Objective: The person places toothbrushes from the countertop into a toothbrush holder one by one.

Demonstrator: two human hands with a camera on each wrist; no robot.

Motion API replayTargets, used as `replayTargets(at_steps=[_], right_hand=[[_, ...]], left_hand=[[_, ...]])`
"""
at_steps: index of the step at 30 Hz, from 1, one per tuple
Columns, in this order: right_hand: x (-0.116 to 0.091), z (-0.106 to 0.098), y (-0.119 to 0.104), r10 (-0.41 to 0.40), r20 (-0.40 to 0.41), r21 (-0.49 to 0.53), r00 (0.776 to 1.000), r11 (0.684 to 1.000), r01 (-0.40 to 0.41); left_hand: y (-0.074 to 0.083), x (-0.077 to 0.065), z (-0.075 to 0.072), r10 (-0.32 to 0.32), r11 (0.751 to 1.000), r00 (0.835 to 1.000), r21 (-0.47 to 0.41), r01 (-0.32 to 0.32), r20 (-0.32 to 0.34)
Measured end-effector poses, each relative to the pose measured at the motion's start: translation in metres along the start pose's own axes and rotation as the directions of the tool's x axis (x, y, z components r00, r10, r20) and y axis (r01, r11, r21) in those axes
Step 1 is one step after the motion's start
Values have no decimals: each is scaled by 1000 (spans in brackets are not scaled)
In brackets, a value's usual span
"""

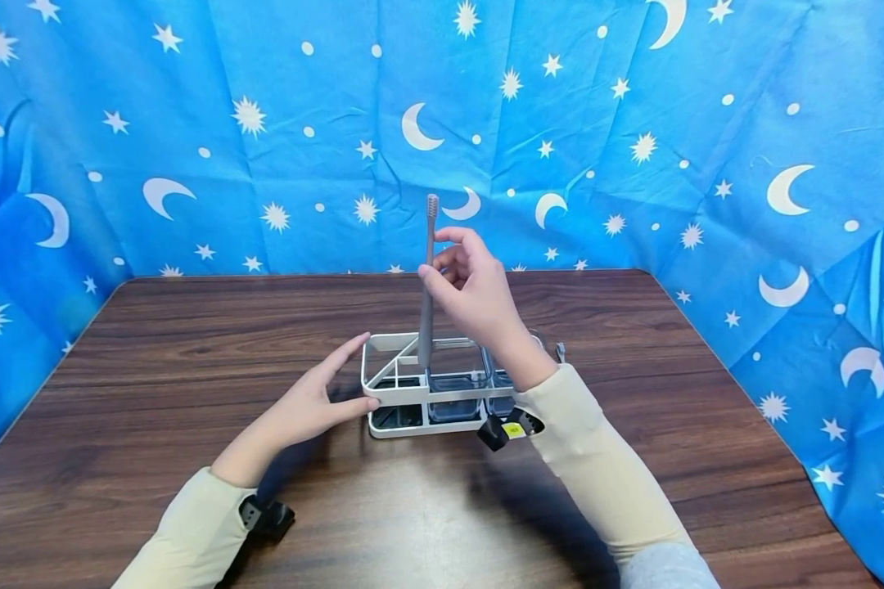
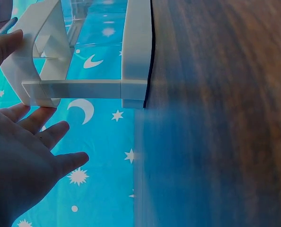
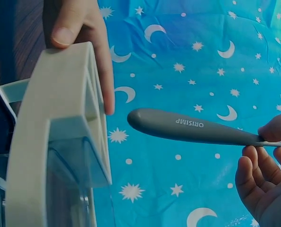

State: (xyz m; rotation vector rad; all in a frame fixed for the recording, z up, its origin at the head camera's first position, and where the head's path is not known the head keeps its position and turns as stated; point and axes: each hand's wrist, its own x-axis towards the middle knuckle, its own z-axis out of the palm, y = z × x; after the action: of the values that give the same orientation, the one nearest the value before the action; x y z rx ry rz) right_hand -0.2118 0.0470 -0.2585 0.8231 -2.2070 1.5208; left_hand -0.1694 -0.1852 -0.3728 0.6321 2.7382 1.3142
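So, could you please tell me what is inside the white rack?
The white rack holds clear containers in its middle and right sections; the right wrist hides part of the latter.

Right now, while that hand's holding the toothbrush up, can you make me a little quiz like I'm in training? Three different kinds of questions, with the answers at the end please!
1. Which hand holds the toothbrush?
2. True or false: its bristles point down.
3. What is the left hand touching?
A) the toothbrush
B) the white rack
C) the blue curtain

Key:
1. The right hand.
2. False; they point up.
3. B.
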Motion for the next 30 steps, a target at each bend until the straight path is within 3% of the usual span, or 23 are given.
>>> replayTargets(at_steps=[6, 15, 30], right_hand=[[-4, 6, 1, -38, 28, -22, 999, 999, 39], [-13, 14, 10, -31, 90, -63, 995, 997, 37], [-31, 24, 25, 28, 166, -154, 986, 988, -2]], left_hand=[[0, 0, 0, -1, 1000, 1000, -9, 1, 4], [-1, 0, -1, -2, 1000, 1000, -22, 3, 7], [1, 1, -2, -9, 999, 1000, -31, 9, 7]])
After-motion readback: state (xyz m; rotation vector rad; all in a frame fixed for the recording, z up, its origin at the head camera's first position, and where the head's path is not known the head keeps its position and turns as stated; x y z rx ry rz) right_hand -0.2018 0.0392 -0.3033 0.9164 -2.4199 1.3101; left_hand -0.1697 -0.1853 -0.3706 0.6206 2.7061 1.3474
